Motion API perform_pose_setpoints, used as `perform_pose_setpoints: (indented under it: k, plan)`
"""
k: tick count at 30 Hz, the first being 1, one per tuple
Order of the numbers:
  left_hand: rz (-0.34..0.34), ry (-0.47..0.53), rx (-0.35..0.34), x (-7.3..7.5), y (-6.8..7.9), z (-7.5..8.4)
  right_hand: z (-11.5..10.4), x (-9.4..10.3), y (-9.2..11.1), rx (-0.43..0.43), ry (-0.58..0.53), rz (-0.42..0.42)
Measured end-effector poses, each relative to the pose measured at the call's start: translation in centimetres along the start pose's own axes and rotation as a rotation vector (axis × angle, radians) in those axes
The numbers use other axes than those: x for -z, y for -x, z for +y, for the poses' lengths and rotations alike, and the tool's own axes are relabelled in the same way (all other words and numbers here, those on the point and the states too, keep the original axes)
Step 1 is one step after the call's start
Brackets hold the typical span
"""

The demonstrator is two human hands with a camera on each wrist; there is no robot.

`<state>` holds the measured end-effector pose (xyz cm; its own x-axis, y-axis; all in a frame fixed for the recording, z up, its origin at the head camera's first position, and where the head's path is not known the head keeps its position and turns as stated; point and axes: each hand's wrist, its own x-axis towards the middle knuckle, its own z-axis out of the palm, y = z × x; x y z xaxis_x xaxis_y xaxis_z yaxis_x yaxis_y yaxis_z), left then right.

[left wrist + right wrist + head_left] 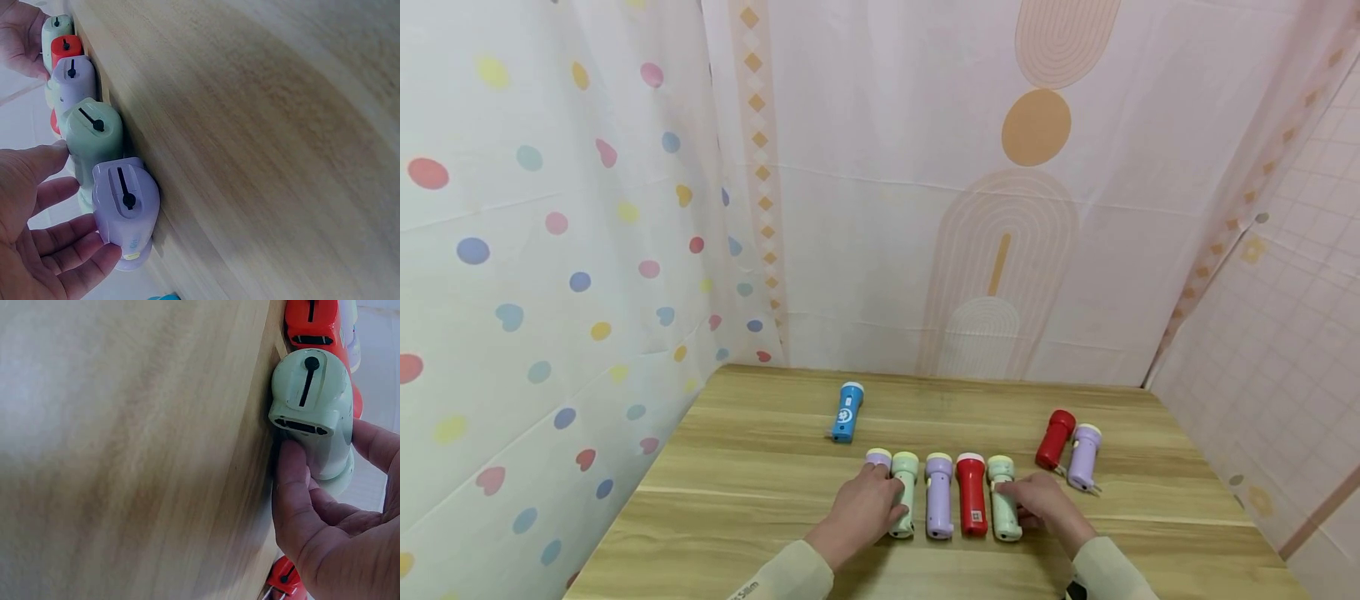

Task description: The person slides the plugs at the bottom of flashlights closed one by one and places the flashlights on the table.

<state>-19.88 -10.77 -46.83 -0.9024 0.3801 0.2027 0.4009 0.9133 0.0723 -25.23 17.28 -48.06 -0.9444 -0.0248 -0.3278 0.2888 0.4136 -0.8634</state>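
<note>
Several flashlights lie side by side in a row on the wooden table. At its left end, my left hand [861, 508] rests over a purple flashlight [128, 200]. Its fingertips touch the purple side, and its thumb lies against the neighbouring pale green flashlight [904, 496]. Another purple flashlight [938, 496] and a red flashlight [972, 496] are in the middle. At the right end, my right hand [1048, 504] holds a second pale green flashlight [312, 394] between thumb and fingers, thumb low at its side and a finger over the top.
A blue flashlight [847, 412] lies alone toward the back left. To the right, beyond my right hand, are a red flashlight [1056, 439] and a purple flashlight [1083, 458] with plug prongs out. Patterned curtains [880, 250] hang behind the table [715, 475] and along its sides.
</note>
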Motion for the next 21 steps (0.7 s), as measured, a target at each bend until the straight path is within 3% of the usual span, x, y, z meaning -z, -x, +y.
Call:
perform_pose_setpoints:
  k: [21]
  plan:
    - [-0.003,0.004,0.001,-0.29,-0.08,-0.12,0.00,0.26,-0.28,0.006,-0.077,-0.018]
